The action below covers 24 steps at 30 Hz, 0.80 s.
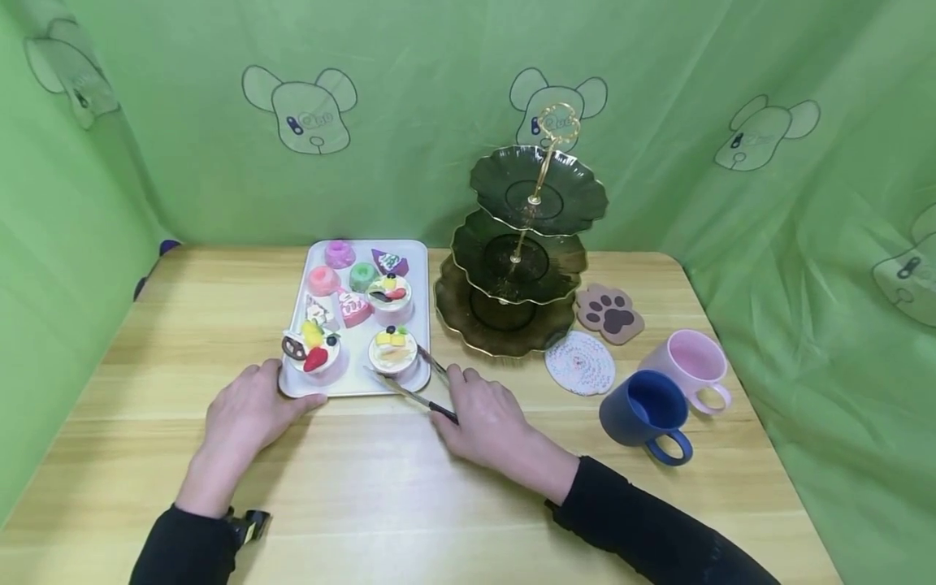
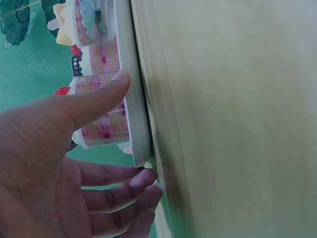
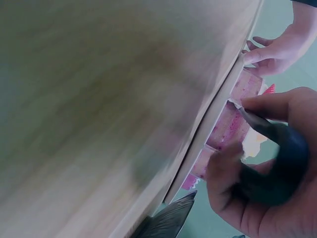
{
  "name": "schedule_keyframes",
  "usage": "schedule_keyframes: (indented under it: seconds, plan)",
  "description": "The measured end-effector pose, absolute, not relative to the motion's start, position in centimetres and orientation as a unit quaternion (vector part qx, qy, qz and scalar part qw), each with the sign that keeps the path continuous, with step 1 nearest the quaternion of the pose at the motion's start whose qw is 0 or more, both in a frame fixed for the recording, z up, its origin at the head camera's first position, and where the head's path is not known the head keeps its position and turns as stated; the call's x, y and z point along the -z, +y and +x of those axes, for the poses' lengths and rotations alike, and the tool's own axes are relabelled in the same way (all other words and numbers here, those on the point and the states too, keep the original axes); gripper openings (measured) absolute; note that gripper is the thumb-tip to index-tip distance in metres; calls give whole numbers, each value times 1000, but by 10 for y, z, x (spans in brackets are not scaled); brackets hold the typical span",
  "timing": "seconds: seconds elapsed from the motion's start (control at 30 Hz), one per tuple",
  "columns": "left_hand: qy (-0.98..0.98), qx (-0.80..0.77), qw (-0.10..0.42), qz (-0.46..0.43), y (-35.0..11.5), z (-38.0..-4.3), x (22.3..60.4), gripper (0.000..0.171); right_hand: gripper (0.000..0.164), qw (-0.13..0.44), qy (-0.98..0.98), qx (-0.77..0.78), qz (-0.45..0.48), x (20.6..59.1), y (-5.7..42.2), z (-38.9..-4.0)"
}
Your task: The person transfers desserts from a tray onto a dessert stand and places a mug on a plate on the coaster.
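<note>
At the near left corner of a white tray (image 1: pixel 354 380), my left hand (image 1: pixel 249 413) grips the rim, its thumb (image 2: pixel 106 96) along the front edge and its fingers round the corner. My right hand (image 1: pixel 488 418) holds metal tongs (image 1: pixel 418 399) with dark handles. The tong arms are spread on either side of a small dessert cup (image 1: pixel 393 357) topped with yellow fruit and a dark berry, which stands at the tray's near right. A strawberry-topped dessert cup (image 1: pixel 322 361) stands beside the left hand. Behind is a third dessert cup (image 1: pixel 390 305).
Small toy donuts (image 1: pixel 323 280) and cake slices (image 1: pixel 354 309) lie farther back on the tray. A dark green three-tier stand (image 1: pixel 504 317) rises right of it. Beyond are a paw coaster (image 1: pixel 610 314), a round coaster (image 1: pixel 580 363), a blue mug (image 1: pixel 636 414) and a pink mug (image 1: pixel 687 361).
</note>
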<state>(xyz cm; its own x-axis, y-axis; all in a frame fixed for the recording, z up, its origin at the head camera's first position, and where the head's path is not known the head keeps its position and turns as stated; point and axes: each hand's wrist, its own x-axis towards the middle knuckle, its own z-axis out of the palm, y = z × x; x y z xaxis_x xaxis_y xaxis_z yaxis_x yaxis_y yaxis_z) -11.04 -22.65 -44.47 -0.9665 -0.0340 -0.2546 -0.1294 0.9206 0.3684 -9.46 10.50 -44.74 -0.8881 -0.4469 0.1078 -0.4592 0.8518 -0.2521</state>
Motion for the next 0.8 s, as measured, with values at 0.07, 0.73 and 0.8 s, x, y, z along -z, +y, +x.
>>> schedule_keyframes:
  seconds: [0.07,0.73,0.8]
  plan:
    - [972,-194,123,-44,-227,-110,443,95,44,31,-960,-141,239,447,105,-94]
    - [971,-196,131,-40,-228,-110,443,99,67,28,-962,-140,231,431,133,-87]
    - [971,-195,134,-39,-228,-110,444,100,66,35,-964,-140,224,425,141,-82]
